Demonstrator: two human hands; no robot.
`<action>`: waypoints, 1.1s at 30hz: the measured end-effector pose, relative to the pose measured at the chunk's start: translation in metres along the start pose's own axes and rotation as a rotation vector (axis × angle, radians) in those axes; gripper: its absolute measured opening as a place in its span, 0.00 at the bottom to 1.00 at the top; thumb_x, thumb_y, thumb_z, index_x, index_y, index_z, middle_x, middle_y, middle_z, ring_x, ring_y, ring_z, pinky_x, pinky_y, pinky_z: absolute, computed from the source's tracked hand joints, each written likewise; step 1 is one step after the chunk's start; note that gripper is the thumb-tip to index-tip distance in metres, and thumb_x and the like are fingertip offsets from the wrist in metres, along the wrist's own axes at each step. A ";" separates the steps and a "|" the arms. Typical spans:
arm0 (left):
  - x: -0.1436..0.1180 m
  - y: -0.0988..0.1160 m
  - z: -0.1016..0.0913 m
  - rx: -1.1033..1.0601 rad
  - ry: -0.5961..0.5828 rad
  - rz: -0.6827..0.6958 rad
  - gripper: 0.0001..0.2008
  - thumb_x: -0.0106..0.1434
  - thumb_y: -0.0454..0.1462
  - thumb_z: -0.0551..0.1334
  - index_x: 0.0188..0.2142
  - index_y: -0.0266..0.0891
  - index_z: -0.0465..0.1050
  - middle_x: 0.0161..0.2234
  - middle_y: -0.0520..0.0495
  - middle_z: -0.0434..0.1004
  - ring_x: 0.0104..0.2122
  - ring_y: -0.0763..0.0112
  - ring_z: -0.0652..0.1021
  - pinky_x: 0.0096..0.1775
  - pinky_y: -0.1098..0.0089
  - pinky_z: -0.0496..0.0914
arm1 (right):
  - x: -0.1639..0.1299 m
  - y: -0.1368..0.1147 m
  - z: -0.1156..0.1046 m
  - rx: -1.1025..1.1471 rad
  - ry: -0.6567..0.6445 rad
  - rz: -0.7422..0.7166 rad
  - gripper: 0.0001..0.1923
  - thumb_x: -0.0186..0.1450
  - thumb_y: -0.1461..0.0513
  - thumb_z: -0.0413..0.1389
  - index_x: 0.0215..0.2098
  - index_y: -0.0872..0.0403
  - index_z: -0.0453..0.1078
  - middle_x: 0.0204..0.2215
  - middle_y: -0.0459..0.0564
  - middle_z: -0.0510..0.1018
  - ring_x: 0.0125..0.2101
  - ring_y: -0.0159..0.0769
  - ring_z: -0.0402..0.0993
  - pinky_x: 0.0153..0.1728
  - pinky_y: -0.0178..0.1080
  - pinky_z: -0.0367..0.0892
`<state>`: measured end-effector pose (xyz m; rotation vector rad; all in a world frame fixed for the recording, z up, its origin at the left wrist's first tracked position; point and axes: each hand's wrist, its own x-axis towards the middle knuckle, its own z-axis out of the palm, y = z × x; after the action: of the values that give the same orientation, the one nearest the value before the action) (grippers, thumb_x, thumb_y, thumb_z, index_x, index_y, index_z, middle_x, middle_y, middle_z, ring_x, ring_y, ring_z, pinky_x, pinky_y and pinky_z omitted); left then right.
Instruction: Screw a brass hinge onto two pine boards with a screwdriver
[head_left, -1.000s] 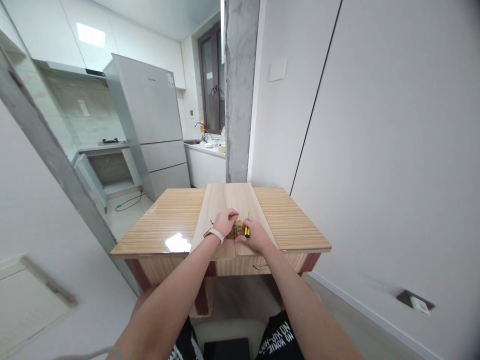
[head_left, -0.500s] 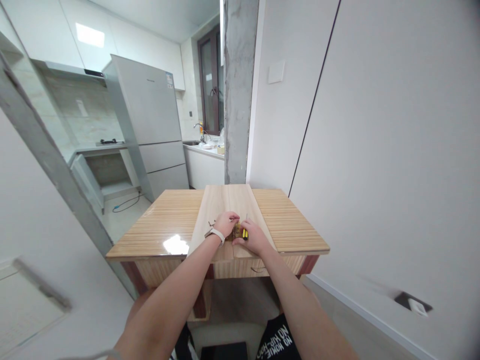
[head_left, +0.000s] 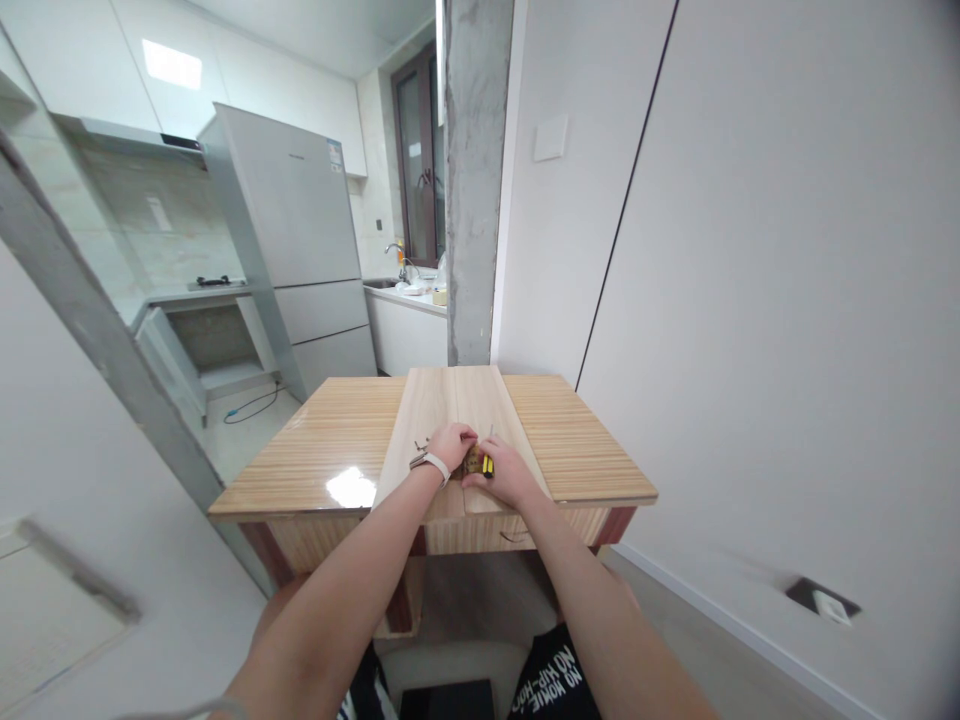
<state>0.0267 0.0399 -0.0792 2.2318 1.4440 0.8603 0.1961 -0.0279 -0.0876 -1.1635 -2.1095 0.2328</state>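
Observation:
Two pale boards (head_left: 431,395) lie side by side on the table, and a brass-coloured hinge (head_left: 472,462) sits over their seam between my hands. My left hand (head_left: 453,445), with a white band on the wrist, is closed in a pinch at the hinge's far edge; what its fingertips hold is too small to make out. My right hand (head_left: 510,472) is wrapped round a screwdriver (head_left: 488,466) with a yellow and black handle, its thin shaft pointing away from me. That hand's thumb rests beside the hinge. Several small dark screws (head_left: 421,445) lie left of my left hand.
The wood-grain table (head_left: 330,430) has a drawer with a curved handle (head_left: 516,537) in front. A white wall (head_left: 750,300) stands close on the right. A grey pillar (head_left: 476,200) and a fridge (head_left: 307,220) are beyond the table.
The view has shifted slightly. My left fingertips have moved a little at the hinge; my right hand keeps hold of the screwdriver in nearly the same place.

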 end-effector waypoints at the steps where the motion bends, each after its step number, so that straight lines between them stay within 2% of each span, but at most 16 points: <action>1: 0.000 0.000 0.000 0.008 0.000 -0.001 0.07 0.65 0.37 0.65 0.39 0.43 0.84 0.39 0.48 0.85 0.40 0.66 0.81 0.47 0.69 0.72 | 0.000 0.000 0.000 0.001 0.000 -0.003 0.23 0.54 0.48 0.71 0.36 0.51 0.69 0.39 0.47 0.73 0.39 0.38 0.70 0.39 0.39 0.64; 13: -0.002 -0.001 0.001 0.010 -0.002 -0.017 0.08 0.64 0.36 0.65 0.41 0.43 0.84 0.41 0.47 0.85 0.42 0.68 0.81 0.47 0.71 0.73 | 0.000 -0.003 -0.002 0.017 -0.003 0.004 0.23 0.53 0.49 0.72 0.37 0.51 0.70 0.40 0.48 0.73 0.39 0.38 0.70 0.40 0.40 0.64; 19: -0.002 -0.003 -0.001 -0.007 -0.004 -0.052 0.09 0.63 0.34 0.66 0.42 0.41 0.83 0.41 0.47 0.85 0.42 0.68 0.81 0.47 0.71 0.73 | 0.002 -0.005 -0.002 0.026 0.033 0.034 0.15 0.65 0.50 0.63 0.35 0.51 0.69 0.37 0.47 0.72 0.39 0.37 0.70 0.42 0.40 0.65; 23: -0.004 -0.003 -0.004 -0.013 -0.001 -0.064 0.09 0.63 0.35 0.66 0.43 0.42 0.82 0.41 0.46 0.85 0.42 0.67 0.81 0.47 0.69 0.73 | 0.004 -0.009 -0.002 0.052 0.123 0.047 0.14 0.71 0.51 0.54 0.33 0.50 0.68 0.37 0.48 0.72 0.39 0.37 0.71 0.44 0.40 0.66; 28: -0.006 0.000 -0.008 -0.013 0.011 -0.075 0.07 0.64 0.35 0.66 0.41 0.42 0.83 0.41 0.45 0.84 0.43 0.65 0.82 0.49 0.67 0.73 | 0.007 -0.014 -0.012 0.131 0.345 0.134 0.18 0.72 0.47 0.50 0.33 0.50 0.68 0.35 0.51 0.74 0.40 0.40 0.73 0.45 0.41 0.68; 31: -0.005 0.000 -0.009 -0.020 0.005 -0.073 0.06 0.63 0.34 0.67 0.40 0.43 0.83 0.40 0.46 0.85 0.42 0.66 0.82 0.49 0.67 0.73 | 0.017 -0.018 -0.024 0.265 0.418 0.278 0.22 0.70 0.42 0.49 0.34 0.50 0.65 0.29 0.47 0.75 0.32 0.38 0.76 0.36 0.38 0.70; 33: -0.004 -0.002 -0.008 -0.028 -0.007 -0.067 0.06 0.63 0.34 0.67 0.39 0.43 0.83 0.40 0.46 0.85 0.41 0.68 0.82 0.48 0.67 0.74 | 0.026 -0.020 -0.031 0.355 0.444 0.394 0.24 0.66 0.39 0.53 0.34 0.49 0.63 0.23 0.45 0.74 0.24 0.37 0.76 0.29 0.36 0.69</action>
<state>0.0190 0.0368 -0.0755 2.1515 1.4854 0.8458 0.1939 -0.0240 -0.0421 -1.2641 -1.3798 0.4621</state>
